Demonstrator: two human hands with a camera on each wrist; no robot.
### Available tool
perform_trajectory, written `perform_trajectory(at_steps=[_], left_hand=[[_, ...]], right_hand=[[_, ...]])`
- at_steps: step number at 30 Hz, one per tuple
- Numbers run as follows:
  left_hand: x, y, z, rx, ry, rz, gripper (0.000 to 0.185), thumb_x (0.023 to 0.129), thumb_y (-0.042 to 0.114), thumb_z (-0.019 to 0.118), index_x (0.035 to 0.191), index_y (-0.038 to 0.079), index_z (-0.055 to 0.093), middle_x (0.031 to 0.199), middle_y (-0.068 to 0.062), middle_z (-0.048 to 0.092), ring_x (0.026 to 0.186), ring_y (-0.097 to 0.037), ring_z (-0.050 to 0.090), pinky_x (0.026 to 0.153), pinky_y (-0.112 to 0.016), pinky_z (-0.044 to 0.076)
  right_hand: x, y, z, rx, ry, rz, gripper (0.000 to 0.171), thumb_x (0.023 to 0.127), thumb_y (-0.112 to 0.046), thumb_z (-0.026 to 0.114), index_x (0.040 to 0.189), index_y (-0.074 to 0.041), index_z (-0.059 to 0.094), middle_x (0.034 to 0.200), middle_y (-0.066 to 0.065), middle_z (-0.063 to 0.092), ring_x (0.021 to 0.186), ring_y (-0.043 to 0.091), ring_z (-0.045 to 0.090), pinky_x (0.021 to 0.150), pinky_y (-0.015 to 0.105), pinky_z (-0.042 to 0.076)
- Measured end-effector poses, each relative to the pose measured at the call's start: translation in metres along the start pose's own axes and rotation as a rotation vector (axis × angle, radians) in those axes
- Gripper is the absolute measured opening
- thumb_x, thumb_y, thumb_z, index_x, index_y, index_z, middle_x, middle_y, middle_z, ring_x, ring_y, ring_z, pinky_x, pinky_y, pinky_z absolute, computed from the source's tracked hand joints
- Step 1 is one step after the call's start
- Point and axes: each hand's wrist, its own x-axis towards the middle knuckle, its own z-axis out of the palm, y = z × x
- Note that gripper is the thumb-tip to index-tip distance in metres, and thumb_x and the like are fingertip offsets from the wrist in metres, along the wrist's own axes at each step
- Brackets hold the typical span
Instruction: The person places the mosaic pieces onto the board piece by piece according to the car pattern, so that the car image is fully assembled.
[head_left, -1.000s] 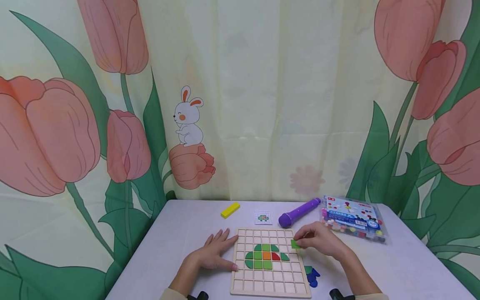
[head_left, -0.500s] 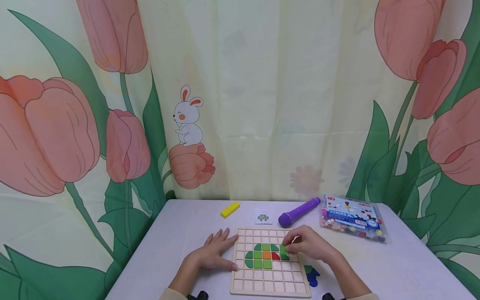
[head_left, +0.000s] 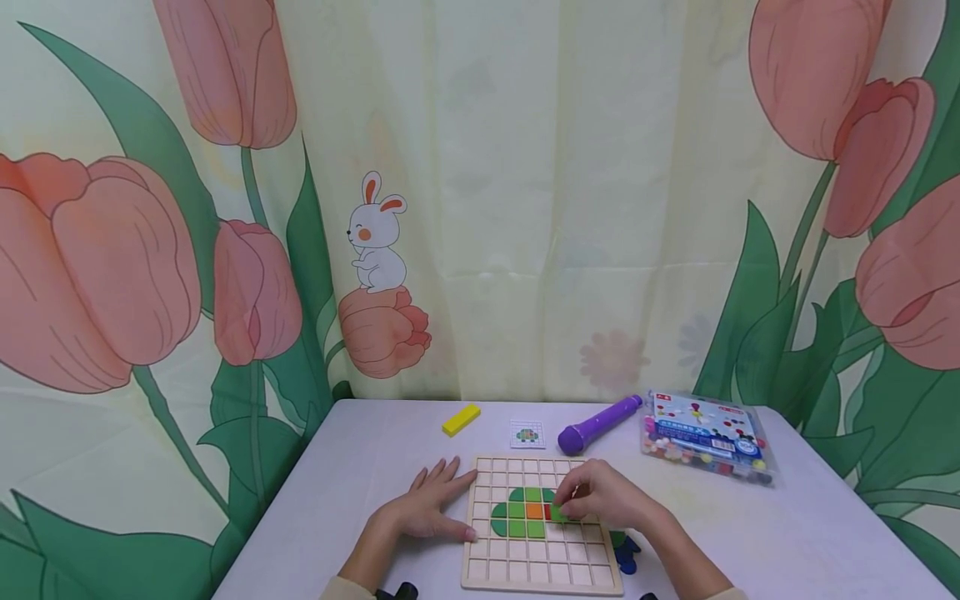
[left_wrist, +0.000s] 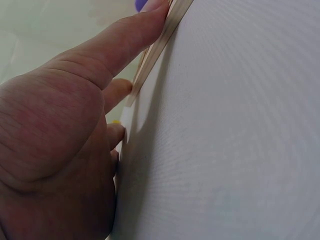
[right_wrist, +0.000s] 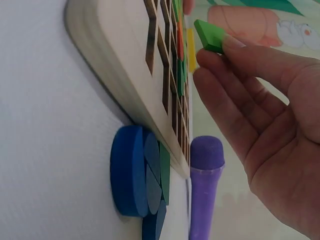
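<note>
A wooden grid board (head_left: 517,572) lies on the table, with light green, dark green, orange and red tiles (head_left: 516,527) set in its middle cells. Between thumb and fingertips my right hand (head_left: 611,497) pinches a light green square tile (right_wrist: 209,36). In the head view that tile overlaps the cells just right of the red tile. My left hand (head_left: 429,506) lies with fingers spread at the board's left side, thumb and index fingertip touching its edge. The left wrist view shows the thumb (left_wrist: 120,45) against the board's wooden edge (left_wrist: 160,45).
Blue pieces (right_wrist: 129,170) and a dark green one lie beside the board's right edge. Behind the board are a small pattern card (head_left: 528,434), a yellow block (head_left: 461,419) and a purple microphone (head_left: 597,426). A clear box of coloured beads (head_left: 707,437) stands at the back right.
My right hand has carried the light green square tile leftward from the board's right edge to over the cells beside the red tile. My left hand has stayed in place.
</note>
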Motion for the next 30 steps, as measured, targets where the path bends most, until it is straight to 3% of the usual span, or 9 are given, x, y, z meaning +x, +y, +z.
perform_trajectory(at_steps=[30], left_hand=[[-0.001, -0.001, 0.000, -0.009, 0.000, 0.004, 0.102, 0.076, 0.071, 0.078, 0.162, 0.033, 0.037, 0.175, -0.012, 0.017, 0.163, -0.037, 0.005, 0.128, -0.066, 0.002]], right_hand=[[0.005, -0.004, 0.012, -0.058, -0.071, 0.034, 0.009, 0.088, -0.002, 0.080, 0.088, -0.011, 0.081, 0.088, 0.000, 0.076, 0.077, 0.009, 0.060, 0.070, 0.020, 0.049]])
